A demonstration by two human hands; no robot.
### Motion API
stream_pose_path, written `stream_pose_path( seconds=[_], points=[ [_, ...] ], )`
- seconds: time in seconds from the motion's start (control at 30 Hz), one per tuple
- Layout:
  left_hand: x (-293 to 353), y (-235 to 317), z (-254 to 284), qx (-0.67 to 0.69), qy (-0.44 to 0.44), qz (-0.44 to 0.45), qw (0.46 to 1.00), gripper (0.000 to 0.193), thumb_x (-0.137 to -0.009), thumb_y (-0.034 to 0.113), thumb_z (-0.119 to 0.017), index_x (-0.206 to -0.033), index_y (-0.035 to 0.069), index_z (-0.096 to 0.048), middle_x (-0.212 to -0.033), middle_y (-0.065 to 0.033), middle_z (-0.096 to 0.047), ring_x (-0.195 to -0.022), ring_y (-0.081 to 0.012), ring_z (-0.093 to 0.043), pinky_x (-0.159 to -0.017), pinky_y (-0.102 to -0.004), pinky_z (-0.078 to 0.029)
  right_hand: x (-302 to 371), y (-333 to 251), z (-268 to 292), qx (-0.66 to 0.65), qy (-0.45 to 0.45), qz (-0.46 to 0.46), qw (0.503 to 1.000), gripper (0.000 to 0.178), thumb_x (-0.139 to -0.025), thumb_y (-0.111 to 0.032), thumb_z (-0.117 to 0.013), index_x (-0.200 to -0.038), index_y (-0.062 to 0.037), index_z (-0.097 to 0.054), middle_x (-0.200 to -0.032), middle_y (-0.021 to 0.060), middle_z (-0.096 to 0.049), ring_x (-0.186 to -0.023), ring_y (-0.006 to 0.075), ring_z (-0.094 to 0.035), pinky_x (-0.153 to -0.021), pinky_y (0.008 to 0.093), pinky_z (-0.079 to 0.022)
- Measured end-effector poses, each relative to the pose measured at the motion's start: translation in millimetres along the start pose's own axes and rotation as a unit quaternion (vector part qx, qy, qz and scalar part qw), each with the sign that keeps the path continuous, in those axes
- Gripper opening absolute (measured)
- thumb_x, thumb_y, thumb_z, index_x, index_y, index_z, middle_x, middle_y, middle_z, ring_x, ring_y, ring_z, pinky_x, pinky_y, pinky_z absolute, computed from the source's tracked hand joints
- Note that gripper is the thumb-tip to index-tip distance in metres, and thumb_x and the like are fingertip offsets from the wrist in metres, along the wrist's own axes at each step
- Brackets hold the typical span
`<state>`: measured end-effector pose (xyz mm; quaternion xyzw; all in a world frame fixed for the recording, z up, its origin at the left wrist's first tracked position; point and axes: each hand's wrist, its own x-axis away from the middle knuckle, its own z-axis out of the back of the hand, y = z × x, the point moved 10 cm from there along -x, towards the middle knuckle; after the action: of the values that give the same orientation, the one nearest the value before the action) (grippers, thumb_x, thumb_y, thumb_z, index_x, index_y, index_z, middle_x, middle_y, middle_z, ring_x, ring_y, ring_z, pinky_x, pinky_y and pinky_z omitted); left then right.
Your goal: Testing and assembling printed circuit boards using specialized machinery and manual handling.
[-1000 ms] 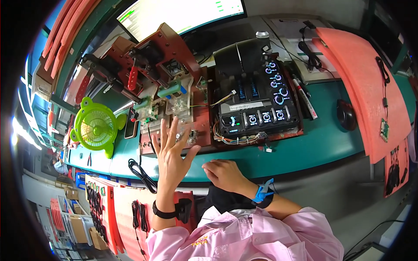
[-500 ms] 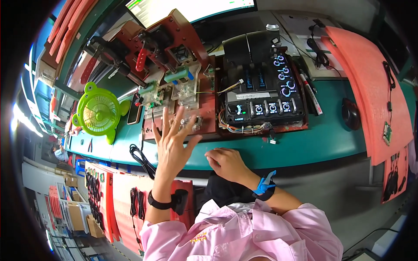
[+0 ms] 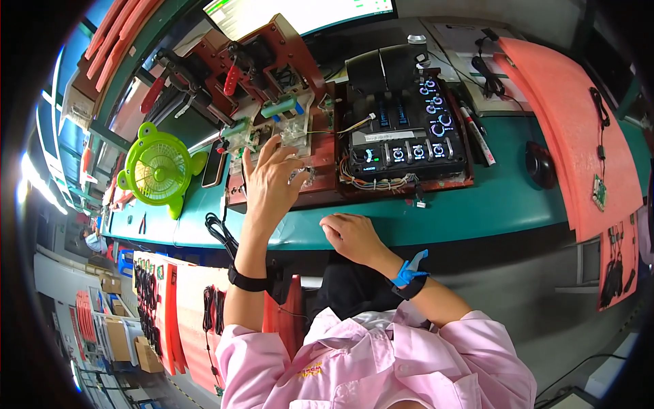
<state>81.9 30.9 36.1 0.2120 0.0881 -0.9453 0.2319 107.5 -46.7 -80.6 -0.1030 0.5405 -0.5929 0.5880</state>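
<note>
My left hand reaches over the near part of the red test fixture, back up, fingers apart and bent, nothing visible in it. Its fingertips are by the clear acrylic plates; whether they touch is hidden. A green board sits on the fixture's left half, under a toggle clamp with a red handle. My right hand rests at the bench's front edge, fingers curled closed, with nothing showing in it. Right of the fixture stands a black control box with lit knobs, wired along its front.
A green frog-shaped fan and a phone stand left of the fixture. Black cable hangs over the front edge. Further right are a marker, a black mouse and pink foam sheets. A monitor stands behind.
My left hand has moved up and forward over the fixture, and its fingers have bent more. My right hand keeps its place at the bench edge. The view has shifted slightly.
</note>
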Motion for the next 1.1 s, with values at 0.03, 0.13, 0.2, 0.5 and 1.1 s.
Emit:
stream_pose_path(
  seconds=[0.03,0.13,0.2,0.5,1.1],
  points=[
    [0.9,-0.1,-0.3,0.002,0.000,0.001,1.000,0.012,-0.069,0.018,-0.064,-0.078,0.012,-0.067,-0.101,-0.0014,-0.058,-0.114,-0.0219,-0.041,-0.096,-0.0526,-0.019,1.3,0.3,-0.1,0.001,-0.001,-0.001,1.000,0.006,-0.077,-0.011,-0.052,-0.079,-0.0062,-0.055,-0.072,0.0096,-0.059,-0.065,0.0294,-0.057,-0.056,0.0380,-0.045],
    [2.0,-12.0,-5.7,0.022,-0.026,0.028,0.999,0.012,-0.070,0.019,-0.062,-0.078,0.010,-0.066,-0.093,-0.0027,-0.060,-0.104,-0.0246,-0.046,-0.094,-0.0519,-0.020,1.4,-1.3,-2.0,-0.004,-0.003,0.000,1.000,0.007,-0.078,-0.012,-0.049,-0.075,-0.0065,-0.051,-0.068,0.0098,-0.056,-0.064,0.0307,-0.055,-0.056,0.0409,-0.043],
    [-4.5,-7.8,0.4,0.016,-0.029,0.005,0.999,0.011,-0.070,0.017,-0.062,-0.078,0.010,-0.065,-0.091,-0.0027,-0.059,-0.101,-0.0245,-0.047,-0.093,-0.0499,-0.023,1.5,-4.2,-5.4,0.007,-0.006,0.003,1.000,0.006,-0.077,-0.012,-0.050,-0.077,-0.0065,-0.052,-0.069,0.0096,-0.057,-0.064,0.0303,-0.056,-0.056,0.0398,-0.044],
    [47.3,49.6,10.3,0.229,0.074,-0.097,0.966,0.005,-0.071,0.006,-0.060,-0.075,0.005,-0.061,-0.073,-0.0097,-0.058,-0.066,-0.0269,-0.055,-0.059,-0.0331,-0.043,1.6,7.5,11.0,0.017,-0.122,-0.033,0.992,0.009,-0.076,-0.012,-0.055,-0.079,-0.0031,-0.056,-0.077,0.0125,-0.059,-0.071,0.0293,-0.058,-0.060,0.0368,-0.045],
    [101.1,15.7,-65.6,0.326,0.079,0.046,0.941,0.031,-0.076,0.018,-0.062,-0.056,0.005,-0.043,-0.048,-0.0120,-0.045,-0.044,-0.0310,-0.047,-0.041,-0.0379,-0.035,-110.6,-0.9,33.9,0.529,-0.315,0.105,0.781,0.019,-0.075,-0.025,-0.059,-0.076,-0.0058,-0.057,-0.074,0.0105,-0.056,-0.078,0.0260,-0.055,-0.068,0.0373,-0.039]
  ],
)
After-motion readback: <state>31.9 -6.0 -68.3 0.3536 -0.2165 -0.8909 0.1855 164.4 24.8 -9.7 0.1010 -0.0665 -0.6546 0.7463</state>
